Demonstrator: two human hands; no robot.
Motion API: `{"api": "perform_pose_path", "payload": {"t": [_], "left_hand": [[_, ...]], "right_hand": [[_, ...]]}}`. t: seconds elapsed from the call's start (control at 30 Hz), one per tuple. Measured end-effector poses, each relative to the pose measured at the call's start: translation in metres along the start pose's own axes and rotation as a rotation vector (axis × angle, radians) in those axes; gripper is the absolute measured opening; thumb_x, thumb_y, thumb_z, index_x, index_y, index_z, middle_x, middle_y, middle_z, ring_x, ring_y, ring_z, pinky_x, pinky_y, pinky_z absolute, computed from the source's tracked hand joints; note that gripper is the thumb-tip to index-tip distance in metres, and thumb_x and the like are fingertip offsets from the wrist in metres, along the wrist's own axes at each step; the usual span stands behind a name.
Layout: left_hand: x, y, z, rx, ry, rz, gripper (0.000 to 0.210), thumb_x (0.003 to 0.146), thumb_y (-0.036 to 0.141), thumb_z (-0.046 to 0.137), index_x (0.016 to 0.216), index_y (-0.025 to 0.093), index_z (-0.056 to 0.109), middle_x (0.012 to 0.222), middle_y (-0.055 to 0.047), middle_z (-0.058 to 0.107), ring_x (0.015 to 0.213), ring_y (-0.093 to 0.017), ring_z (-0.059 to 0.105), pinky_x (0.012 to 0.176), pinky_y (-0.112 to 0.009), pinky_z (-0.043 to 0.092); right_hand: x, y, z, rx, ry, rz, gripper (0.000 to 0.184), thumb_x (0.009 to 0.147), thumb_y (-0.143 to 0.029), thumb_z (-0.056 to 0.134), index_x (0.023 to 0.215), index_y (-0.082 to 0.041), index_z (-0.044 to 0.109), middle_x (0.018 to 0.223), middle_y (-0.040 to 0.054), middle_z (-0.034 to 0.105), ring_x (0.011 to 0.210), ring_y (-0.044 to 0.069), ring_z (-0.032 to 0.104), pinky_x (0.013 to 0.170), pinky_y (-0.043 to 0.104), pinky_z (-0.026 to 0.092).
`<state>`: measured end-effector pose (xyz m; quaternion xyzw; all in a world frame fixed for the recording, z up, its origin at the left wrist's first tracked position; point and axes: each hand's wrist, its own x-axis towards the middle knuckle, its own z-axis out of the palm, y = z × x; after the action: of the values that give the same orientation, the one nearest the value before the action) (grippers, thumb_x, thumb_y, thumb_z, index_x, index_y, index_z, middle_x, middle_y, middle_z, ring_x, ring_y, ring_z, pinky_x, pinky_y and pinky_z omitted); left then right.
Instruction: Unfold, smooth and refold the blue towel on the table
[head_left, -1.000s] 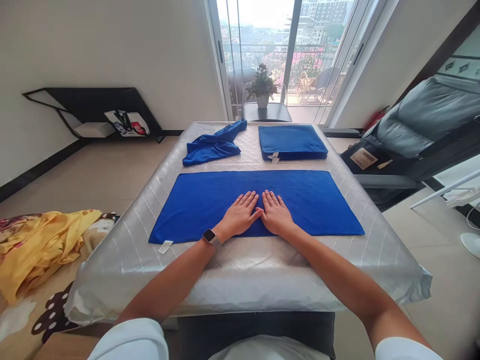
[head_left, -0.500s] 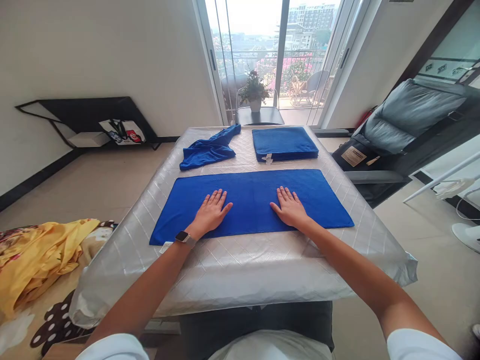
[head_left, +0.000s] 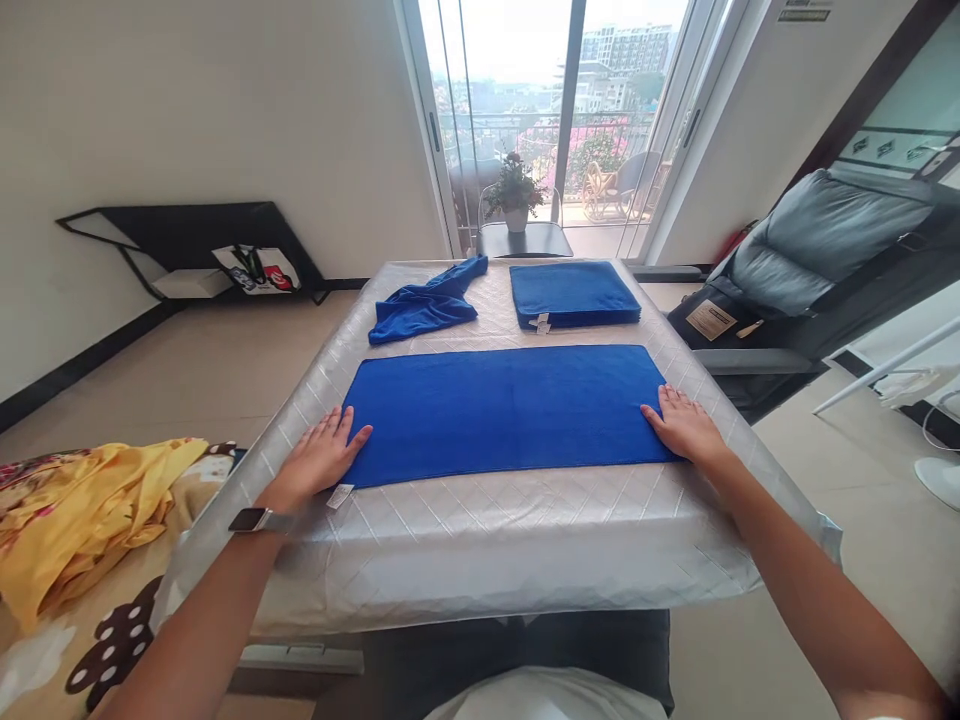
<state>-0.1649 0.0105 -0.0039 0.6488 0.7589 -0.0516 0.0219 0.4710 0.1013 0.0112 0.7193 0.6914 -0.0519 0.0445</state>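
Observation:
A blue towel (head_left: 510, 415) lies flat in a long rectangle across the table, with a white tag at its near left corner. Over the towel's left edge rests my left hand (head_left: 319, 455), palm down with fingers stretched out; a watch is on that wrist. My right hand (head_left: 686, 425) lies flat at the towel's right edge, its fingers extended and its thumb on the cloth. Neither hand grips anything. Behind, a stack of folded blue towels (head_left: 574, 292) sits on the right, and a crumpled blue towel (head_left: 427, 305) lies on the left.
A silver quilted cover (head_left: 480, 540) drapes the table. Beyond its far edge, a potted plant (head_left: 516, 195) stands on a chair by the glass door. A grey recliner (head_left: 795, 260) is at the right; yellow patterned fabric (head_left: 105, 510) lies at the lower left.
Both hands have slid outward from the middle of the towel, the left to its left edge and the right to its right edge. The towel's left side looks flatter.

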Motion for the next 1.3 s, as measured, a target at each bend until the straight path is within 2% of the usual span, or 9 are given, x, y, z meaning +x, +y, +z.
{"api": "perform_pose_path", "payload": {"t": [0.13, 0.2, 0.3, 0.4, 0.5, 0.67, 1.0, 1.13, 1.3], "left_hand": [[0.021, 0.042, -0.026, -0.017, 0.063, -0.047, 0.085, 0.105, 0.065, 0.025, 0.158, -0.001, 0.036, 0.165, -0.028, 0.034, 0.154, -0.042, 0.034, 0.122, -0.06, 0.032], [0.034, 0.088, -0.041, -0.036, 0.085, 0.098, 0.085, 0.106, 0.063, 0.024, 0.157, -0.004, 0.038, 0.166, -0.03, 0.032, 0.156, -0.039, 0.032, 0.125, -0.054, 0.029], [0.052, 0.175, -0.054, -0.122, 0.13, 0.374, 0.077, 0.108, 0.061, 0.022, 0.158, 0.005, 0.042, 0.166, -0.023, 0.037, 0.157, -0.032, 0.031, 0.128, -0.048, 0.027], [0.061, 0.247, -0.049, -0.223, 0.203, 0.509, 0.069, 0.11, 0.052, 0.021, 0.159, 0.007, 0.041, 0.167, -0.021, 0.036, 0.158, -0.028, 0.03, 0.129, -0.046, 0.026], [0.064, 0.278, -0.031, -0.262, 0.222, 0.533, 0.066, 0.111, 0.045, 0.018, 0.161, 0.007, 0.037, 0.168, -0.019, 0.036, 0.159, -0.027, 0.028, 0.129, -0.047, 0.026], [0.064, 0.269, -0.012, -0.276, 0.205, 0.514, 0.072, 0.11, 0.054, 0.017, 0.164, 0.009, 0.033, 0.169, -0.017, 0.034, 0.159, -0.026, 0.027, 0.131, -0.045, 0.022], [0.072, 0.248, -0.013, -0.256, 0.17, 0.384, 0.081, 0.108, 0.061, 0.012, 0.163, 0.006, 0.035, 0.169, -0.02, 0.03, 0.16, -0.03, 0.025, 0.131, -0.051, 0.019], [0.082, 0.201, -0.014, -0.234, 0.147, 0.26, 0.083, 0.106, 0.066, 0.013, 0.164, 0.01, 0.033, 0.17, -0.02, 0.03, 0.16, -0.03, 0.025, 0.129, -0.053, 0.021], [0.084, 0.107, -0.015, -0.193, 0.124, 0.051, 0.086, 0.105, 0.064, 0.01, 0.163, 0.003, 0.03, 0.171, -0.022, 0.026, 0.16, -0.032, 0.023, 0.129, -0.054, 0.02]], "right_hand": [[0.002, -0.051, -0.02, -0.033, 0.054, -0.096, 0.07, 0.108, -0.042, 0.025, 0.164, 0.0, 0.03, 0.172, 0.0181, 0.025, 0.161, 0.03, 0.021, 0.131, 0.048, 0.017], [0.006, -0.095, -0.03, 0.0, 0.072, -0.235, 0.067, 0.108, -0.04, 0.027, 0.163, -0.003, 0.033, 0.172, 0.0166, 0.027, 0.161, 0.029, 0.022, 0.13, 0.047, 0.018], [0.015, -0.167, -0.035, 0.08, 0.068, -0.404, 0.065, 0.109, -0.041, 0.026, 0.164, -0.007, 0.034, 0.171, 0.0139, 0.03, 0.16, 0.027, 0.025, 0.13, 0.046, 0.02], [0.022, -0.219, -0.025, 0.121, 0.097, -0.492, 0.064, 0.109, -0.036, 0.023, 0.165, -0.007, 0.031, 0.173, 0.0121, 0.026, 0.161, 0.024, 0.021, 0.131, 0.042, 0.016], [0.027, -0.236, -0.007, 0.09, 0.066, -0.513, 0.066, 0.106, -0.032, 0.03, 0.167, -0.008, 0.026, 0.175, 0.0101, 0.019, 0.162, 0.024, 0.015, 0.131, 0.041, 0.014], [0.03, -0.231, 0.007, 0.09, 0.063, -0.519, 0.068, 0.108, -0.041, 0.024, 0.167, -0.008, 0.025, 0.175, 0.0108, 0.017, 0.162, 0.025, 0.014, 0.132, 0.044, 0.012], [0.038, -0.213, 0.004, 0.152, 0.024, -0.427, 0.071, 0.11, -0.049, 0.019, 0.168, -0.009, 0.022, 0.175, 0.0115, 0.017, 0.162, 0.024, 0.013, 0.132, 0.044, 0.009], [0.054, -0.162, 0.0, 0.132, 0.03, -0.309, 0.073, 0.109, -0.053, 0.018, 0.168, -0.01, 0.02, 0.175, 0.0119, 0.015, 0.162, 0.024, 0.013, 0.131, 0.046, 0.011], [0.076, -0.067, -0.002, 0.102, 0.053, -0.107, 0.077, 0.108, -0.052, 0.018, 0.167, -0.004, 0.018, 0.175, 0.0146, 0.015, 0.162, 0.027, 0.013, 0.131, 0.046, 0.011]]}}
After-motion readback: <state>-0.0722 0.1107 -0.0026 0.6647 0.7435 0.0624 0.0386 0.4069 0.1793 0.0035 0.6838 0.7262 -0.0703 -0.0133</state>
